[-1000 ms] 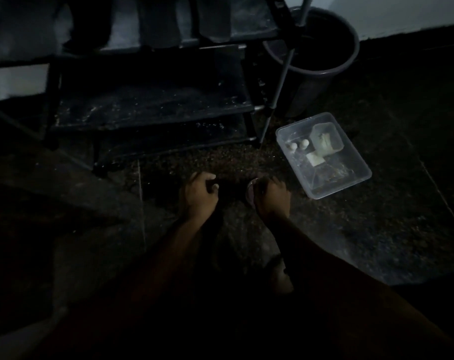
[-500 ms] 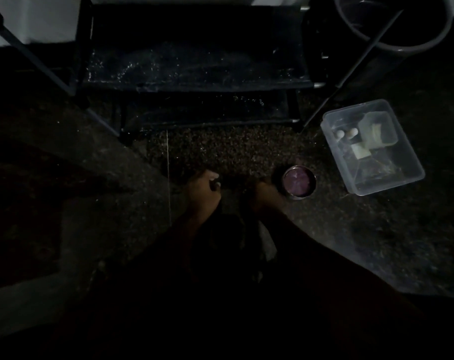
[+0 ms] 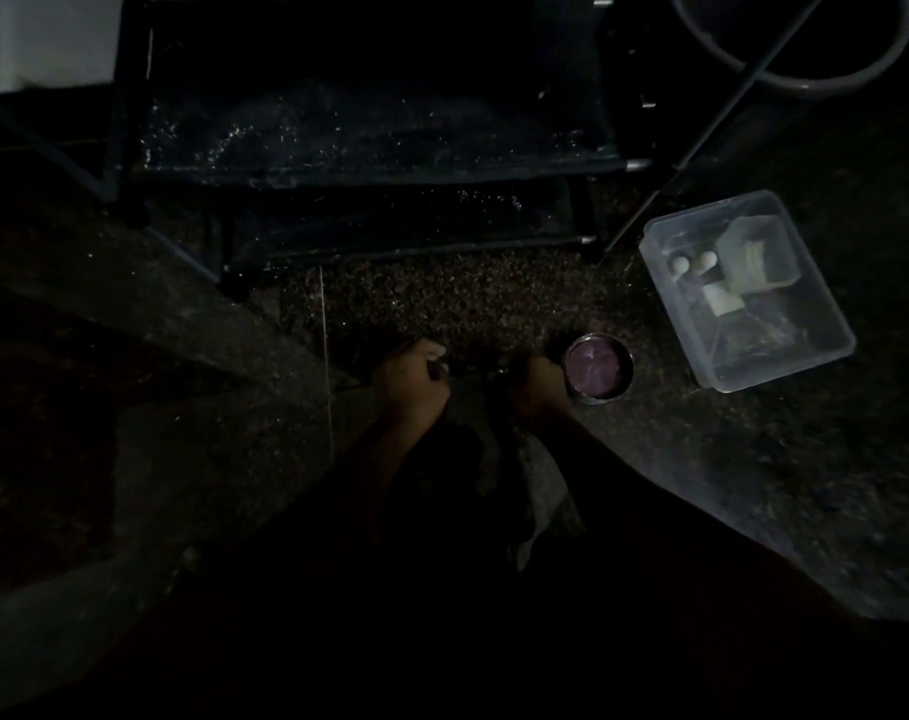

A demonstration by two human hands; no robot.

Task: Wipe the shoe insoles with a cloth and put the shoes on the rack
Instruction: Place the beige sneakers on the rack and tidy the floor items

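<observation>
- Since a second ago the small round tin (image 3: 600,367) has left the right hand (image 3: 538,389) and now stands on the floor (image 3: 753,485), just beside that hand; the view has tipped downward too.
- The left hand (image 3: 411,387) is clenched, thumb on top, round the end of a dark item (image 3: 476,376) that runs across to the right hand. Whether the right hand grips it I cannot tell in this gloom.
- That dark item is probably the shoe, held near the middle of the floor, short of the rack (image 3: 364,148) at the far edge. A pale cloth (image 3: 546,485) shows under the right forearm.
- The tin looks open, so a sideways wiping stroke of the right hand could tip it.
- A stick (image 3: 702,132) leaning from the bucket (image 3: 805,88) slants past the rack's right post, and a shoe lifted towards the shelf could knock it.
- The rack's shelves glint with specks, perhaps grit that would dirty a wiped shoe.
</observation>
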